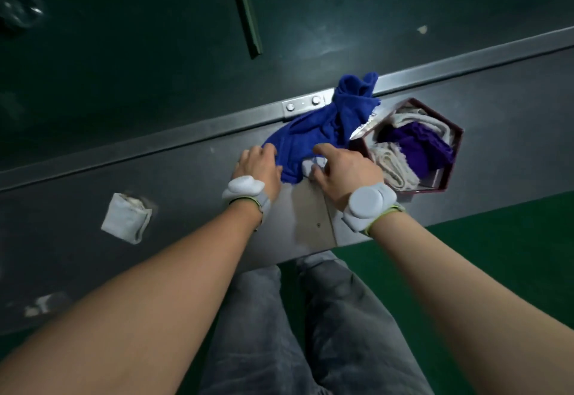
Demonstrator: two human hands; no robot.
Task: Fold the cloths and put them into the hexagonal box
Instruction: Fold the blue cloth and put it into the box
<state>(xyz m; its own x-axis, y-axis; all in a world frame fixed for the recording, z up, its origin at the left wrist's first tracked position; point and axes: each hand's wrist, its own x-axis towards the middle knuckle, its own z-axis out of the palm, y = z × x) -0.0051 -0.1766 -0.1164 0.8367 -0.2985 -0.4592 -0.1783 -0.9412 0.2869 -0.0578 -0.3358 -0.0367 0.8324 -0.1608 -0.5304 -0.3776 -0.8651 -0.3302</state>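
A crumpled blue cloth (323, 124) lies on the grey table, its far end draped over the metal rail. My left hand (259, 166) pinches its near left edge. My right hand (344, 168) grips its near right part, where a small white piece (312, 166) shows between the fingers. Just right of the blue cloth stands the dark red hexagonal box (452, 174), holding folded cream cloths (393, 168) and a purple cloth (416, 149).
A folded white cloth (125, 217) lies on the table (186, 196) to the left. The metal rail (466, 59) with a bolted plate (302, 104) runs along the table's far edge. A beige panel (313, 217) sits under my wrists. Green floor is at the right.
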